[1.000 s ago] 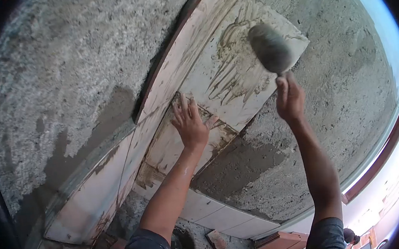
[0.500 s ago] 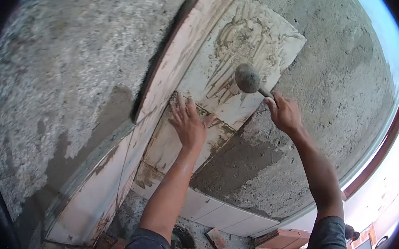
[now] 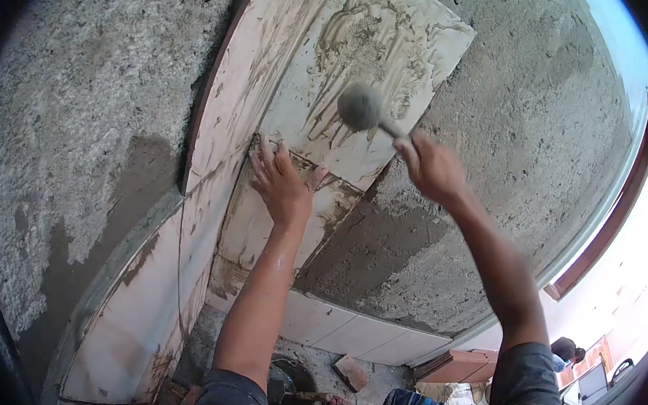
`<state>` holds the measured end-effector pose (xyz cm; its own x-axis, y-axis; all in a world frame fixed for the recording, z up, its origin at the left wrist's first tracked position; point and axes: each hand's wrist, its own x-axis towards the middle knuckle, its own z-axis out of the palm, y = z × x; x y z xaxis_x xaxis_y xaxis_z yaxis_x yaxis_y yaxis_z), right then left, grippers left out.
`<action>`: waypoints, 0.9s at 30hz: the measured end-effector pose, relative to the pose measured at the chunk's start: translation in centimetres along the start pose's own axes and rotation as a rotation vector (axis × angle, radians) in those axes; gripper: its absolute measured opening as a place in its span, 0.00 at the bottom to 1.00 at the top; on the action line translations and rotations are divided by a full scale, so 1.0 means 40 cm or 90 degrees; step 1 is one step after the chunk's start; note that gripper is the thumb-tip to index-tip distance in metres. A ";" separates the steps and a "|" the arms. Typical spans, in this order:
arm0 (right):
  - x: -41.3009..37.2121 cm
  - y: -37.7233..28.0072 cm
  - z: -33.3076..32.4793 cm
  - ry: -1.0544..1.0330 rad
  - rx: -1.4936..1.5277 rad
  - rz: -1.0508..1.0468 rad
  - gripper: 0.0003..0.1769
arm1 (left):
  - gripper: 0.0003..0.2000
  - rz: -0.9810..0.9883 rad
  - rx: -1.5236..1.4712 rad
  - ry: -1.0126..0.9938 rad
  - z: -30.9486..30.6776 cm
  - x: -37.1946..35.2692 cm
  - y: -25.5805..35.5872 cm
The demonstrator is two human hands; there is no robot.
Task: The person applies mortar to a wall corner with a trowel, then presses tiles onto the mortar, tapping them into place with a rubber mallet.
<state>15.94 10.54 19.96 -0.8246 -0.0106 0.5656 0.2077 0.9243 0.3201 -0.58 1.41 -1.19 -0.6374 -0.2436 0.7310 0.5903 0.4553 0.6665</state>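
Swung lower, mallet (image 3: 360, 107) sits in right hand's (image 3: 432, 167) closed fingers; left hand (image 3: 281, 187) open on tile (image 3: 254, 234); bucket (image 3: 286, 392) contents unclear.

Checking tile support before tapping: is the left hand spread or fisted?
Spread: left hand lies flat, fingers splayed, on the lower smeared tile; right hand grips the mallet.

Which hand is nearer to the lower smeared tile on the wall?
Left. The left hand lies flat on the lower tile, with its fingers near the tile's top edge. The right hand is off to the tile's right, gripping the mallet.
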 end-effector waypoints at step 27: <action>-0.939 -0.447 0.406 -0.273 0.929 0.632 0.28 | 0.38 0.157 -0.060 -0.125 -0.080 -0.062 -0.084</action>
<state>34.66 0.60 -19.35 -0.8078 0.5620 -0.1777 0.2697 0.0844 -0.9592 0.61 -2.27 -4.77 -0.5467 0.0377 0.8365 0.7763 0.3972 0.4894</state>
